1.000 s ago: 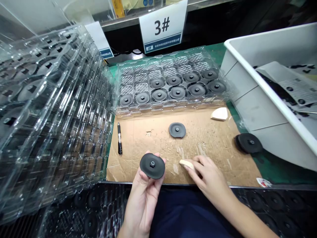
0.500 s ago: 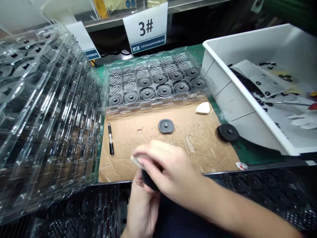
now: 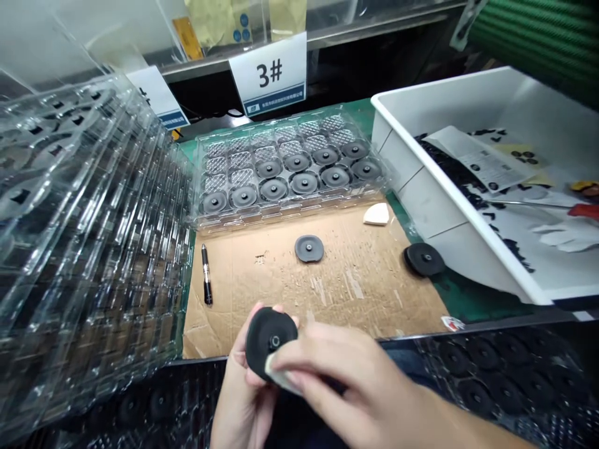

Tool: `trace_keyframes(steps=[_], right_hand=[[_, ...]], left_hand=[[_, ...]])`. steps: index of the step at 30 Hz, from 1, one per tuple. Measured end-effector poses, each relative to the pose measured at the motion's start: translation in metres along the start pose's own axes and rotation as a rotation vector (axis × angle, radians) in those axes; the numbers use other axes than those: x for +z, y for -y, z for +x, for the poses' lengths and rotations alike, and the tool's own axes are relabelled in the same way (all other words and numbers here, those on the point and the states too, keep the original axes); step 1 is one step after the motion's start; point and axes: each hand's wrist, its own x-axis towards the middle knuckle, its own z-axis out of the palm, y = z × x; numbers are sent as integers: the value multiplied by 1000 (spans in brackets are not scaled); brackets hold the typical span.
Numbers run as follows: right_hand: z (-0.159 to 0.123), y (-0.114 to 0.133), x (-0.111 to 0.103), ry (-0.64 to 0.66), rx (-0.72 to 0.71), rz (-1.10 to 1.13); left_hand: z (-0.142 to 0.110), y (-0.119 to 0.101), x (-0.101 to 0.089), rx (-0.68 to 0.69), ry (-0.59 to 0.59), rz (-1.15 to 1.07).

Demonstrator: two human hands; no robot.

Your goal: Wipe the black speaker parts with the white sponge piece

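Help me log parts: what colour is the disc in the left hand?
The disc is black where it shows, seen best in the head view.

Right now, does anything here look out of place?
A black disc lies apart at the cardboard sheet's edge, overhanging the green mat, unlike those in the tray; pale crumbs also litter the cardboard.

The right hand [image 3: 346, 380] covers most of the sponge [image 3: 279, 375] and part of the disc [image 3: 266, 337], while the left hand [image 3: 238, 390] hides the disc's back, and both arms are cut off by the bottom edge. The tray stack [image 3: 93, 249] runs off the left edge, and the bin [image 3: 412, 168] runs off the right, where a red-and-yellow object [image 3: 584, 198] is also cut off. The print on the sign [image 3: 274, 95] and sheet [image 3: 482, 159] is too small to read.
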Motion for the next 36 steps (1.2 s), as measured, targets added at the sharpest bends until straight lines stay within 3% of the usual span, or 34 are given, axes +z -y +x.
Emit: trace_keyframes(steps=[1,3,7,9,11,14,16,19,23,28,30,33,36], right_hand=[[-4,0,-4,37,60,-20],[-11,0,-11,-20,139,-131],[-14,5,-9,-218,-15,-317],[-12,7,-8,-148,-60,-237],[-10,8,-9,-81,1,-144],[-10,10,-10,-134,50,-179],[-9,9,-11,-159,1,-178],[-5,-8,-10,-102,59,-87],[-11,-55,-1,-211,299,-159],[-40,-86,24,-74,309,-110],[-41,-80,22,-75,322,-97],[-23,-52,6,-165,333,-85],[1,-15,-7,-246,176,-31]], left_hand=[[0,-1,-1,0,-6,2],[1,-3,0,8,-19,6],[-1,-4,11,36,-22,8],[-4,-5,14,33,-12,11],[-5,-5,14,55,-42,31],[-5,-2,12,90,-82,40],[-3,0,10,44,-74,-2],[2,3,8,67,-43,-86],[9,1,4,128,-59,-166],[12,-1,1,131,-63,-191],[10,0,4,120,-76,-173],[5,3,9,131,-92,-126],[0,7,11,121,-54,-99]])
